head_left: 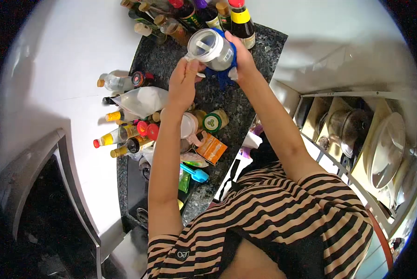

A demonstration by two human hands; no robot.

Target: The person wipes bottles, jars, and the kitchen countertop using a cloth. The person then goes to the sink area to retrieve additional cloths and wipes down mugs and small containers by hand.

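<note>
Above the dark speckled countertop (264, 56), a clear jar (223, 56) with a white-rimmed see-through lid (205, 43) is tilted between my hands. My left hand (184, 83) is closed at the jar's white handle on the near left side. On the other side, my right hand (242, 58) grips the jar through a blue cloth (224, 80), which hangs down below it. The jar looks see-through, with a small printed label on its wall. Some of my left fingers are hidden behind the handle.
Several sauce bottles (240, 23) stand at the far end. Along the left wall are more bottles (118, 83), a white bag (145, 101), a green-lidded jar (213, 122), an orange box (211, 149) and a blue scoop (199, 175). A rack (320, 121) holds pot lids at right.
</note>
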